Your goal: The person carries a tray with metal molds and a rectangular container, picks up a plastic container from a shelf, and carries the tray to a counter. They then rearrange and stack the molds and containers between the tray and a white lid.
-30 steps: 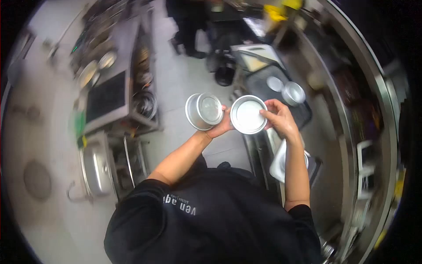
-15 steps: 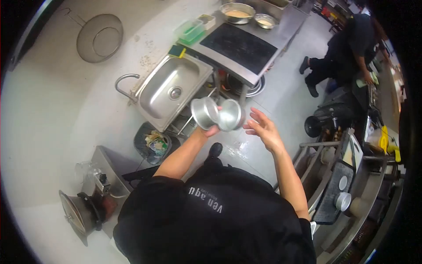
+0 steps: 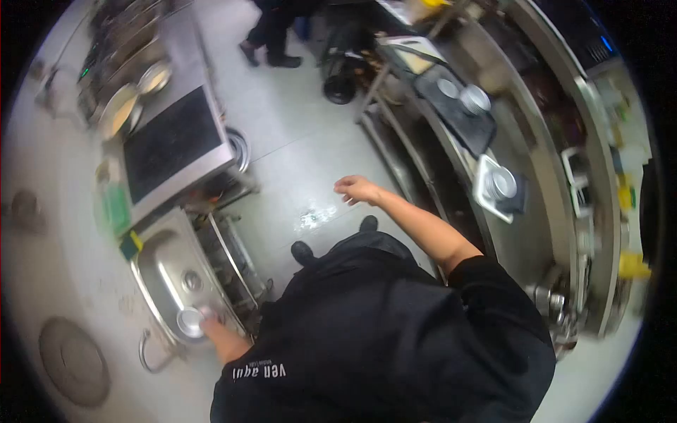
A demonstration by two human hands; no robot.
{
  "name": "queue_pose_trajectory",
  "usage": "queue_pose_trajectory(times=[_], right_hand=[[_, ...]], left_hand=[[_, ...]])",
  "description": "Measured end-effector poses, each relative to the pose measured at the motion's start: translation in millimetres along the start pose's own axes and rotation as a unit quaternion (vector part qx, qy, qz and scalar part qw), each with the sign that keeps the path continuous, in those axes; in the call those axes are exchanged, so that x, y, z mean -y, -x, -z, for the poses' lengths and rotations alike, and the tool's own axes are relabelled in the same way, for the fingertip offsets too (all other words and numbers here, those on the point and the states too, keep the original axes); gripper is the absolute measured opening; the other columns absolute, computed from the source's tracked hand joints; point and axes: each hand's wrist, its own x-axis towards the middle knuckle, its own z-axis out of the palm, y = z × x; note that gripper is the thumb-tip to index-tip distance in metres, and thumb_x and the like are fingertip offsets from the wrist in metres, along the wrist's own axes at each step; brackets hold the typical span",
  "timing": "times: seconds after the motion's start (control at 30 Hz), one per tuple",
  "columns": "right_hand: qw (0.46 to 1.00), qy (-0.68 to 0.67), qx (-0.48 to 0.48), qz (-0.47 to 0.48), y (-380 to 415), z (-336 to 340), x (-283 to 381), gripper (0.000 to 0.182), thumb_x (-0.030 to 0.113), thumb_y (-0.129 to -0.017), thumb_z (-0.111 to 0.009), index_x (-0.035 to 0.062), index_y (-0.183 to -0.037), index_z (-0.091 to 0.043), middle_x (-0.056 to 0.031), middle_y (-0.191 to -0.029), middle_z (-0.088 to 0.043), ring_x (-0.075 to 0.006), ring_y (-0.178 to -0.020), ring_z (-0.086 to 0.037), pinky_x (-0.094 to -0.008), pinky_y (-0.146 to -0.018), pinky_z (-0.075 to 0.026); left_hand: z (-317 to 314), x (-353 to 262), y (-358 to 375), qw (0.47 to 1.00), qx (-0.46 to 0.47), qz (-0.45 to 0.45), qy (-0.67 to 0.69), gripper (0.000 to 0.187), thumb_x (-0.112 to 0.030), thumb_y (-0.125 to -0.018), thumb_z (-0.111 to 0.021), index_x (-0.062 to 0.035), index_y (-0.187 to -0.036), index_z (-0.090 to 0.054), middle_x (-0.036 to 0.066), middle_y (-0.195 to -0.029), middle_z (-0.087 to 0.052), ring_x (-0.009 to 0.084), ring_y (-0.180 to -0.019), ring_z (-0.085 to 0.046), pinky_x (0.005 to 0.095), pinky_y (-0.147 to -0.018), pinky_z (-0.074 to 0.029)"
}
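At the lower left, my left hand [image 3: 211,323] is at the rim of a small round metal tin [image 3: 190,322] over the near end of the sink [image 3: 156,271]. Blur softens the fingers, but they seem closed on the tin's edge; only one tin shows there. My right hand [image 3: 358,190] hangs over the floor in mid-view, holding nothing, its fingers loosely bent and apart.
A black-topped counter [image 3: 173,144] stands beyond the sink, with bowls of batter-like mix [image 3: 121,113] behind. A sponge [image 3: 131,245] lies on the sink's edge. On the right, a bench carries stacked tins [image 3: 475,100] and a white tray [image 3: 485,189]. Another person [image 3: 271,32] stands at the far end.
The view has swung to the right. My left hand has gone from in front of me, where it held two tins, to over the sink. My right hand has moved away from the tins.
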Motion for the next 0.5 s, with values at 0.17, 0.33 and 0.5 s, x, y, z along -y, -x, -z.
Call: queue_pose_trajectory(times=[0.17, 0.33, 0.5], right_hand=[[0.944, -0.103, -0.304, -0.078, 57.4, 142.9, -86.8, 0.036, 0.03, -0.081, -0.068, 0.0055, -0.107, -0.064, -0.0085, -0.083, -0.063, -0.0161, -0.063, -0.059, -0.0306, -0.05, -0.05], [0.783, -0.254, -0.564, -0.062, 158.1, 241.5, -148.7, 0.047, 0.037, -0.087, -0.06, -0.0041, -0.109, -0.057, -0.0165, -0.076, -0.062, -0.0266, -0.058, -0.064, -0.0344, -0.046, -0.054], [0.63, -0.383, -0.676, -0.006, 206.1, 334.3, -231.1, 0.053, 0.036, -0.087, -0.061, -0.014, -0.103, -0.051, -0.0213, -0.088, -0.057, -0.0297, -0.059, -0.062, -0.0381, -0.044, -0.055]], left_hand=[[61.5, -0.4, 71.5, 0.948, -0.113, -0.294, -0.049, 0.038, -0.043, -0.087, -0.048, -0.0077, -0.075, -0.055, 0.017, -0.072, -0.061, 0.0279, -0.075, -0.063, 0.0462, -0.059, -0.039], [77.1, -6.0, 54.1, 0.981, -0.074, -0.172, 0.042, 0.038, -0.044, -0.086, -0.049, -0.0065, -0.089, -0.052, 0.019, -0.087, -0.056, 0.0311, -0.088, -0.056, 0.0489, -0.069, -0.038], [104.4, -20.6, 47.7, 0.986, -0.064, -0.046, 0.147, 0.044, -0.046, -0.086, -0.049, -0.0054, -0.103, -0.049, 0.022, -0.103, -0.05, 0.0343, -0.101, -0.049, 0.0516, -0.079, -0.037]])
